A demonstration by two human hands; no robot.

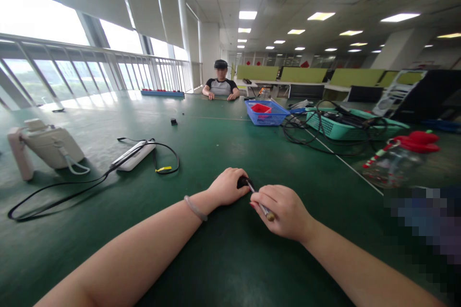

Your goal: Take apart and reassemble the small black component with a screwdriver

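Note:
On the green tabletop (201,148) my left hand (227,188) is closed round a small black object (242,182), which is mostly hidden by the fingers. My right hand (284,211) grips a slim silver tool with a brass-coloured end (267,212), held slantwise. Its far tip points at the black object and seems to meet it; the exact kind of tool cannot be made out. A grey bracelet (195,209) circles my left wrist.
To the left are a white device with a black strap (135,156) and a beige bottle (54,144). A blue basket (268,119), a green basket with cables (338,129) and a red-lidded jar (399,163) stand right. Opposite sits a person (220,87).

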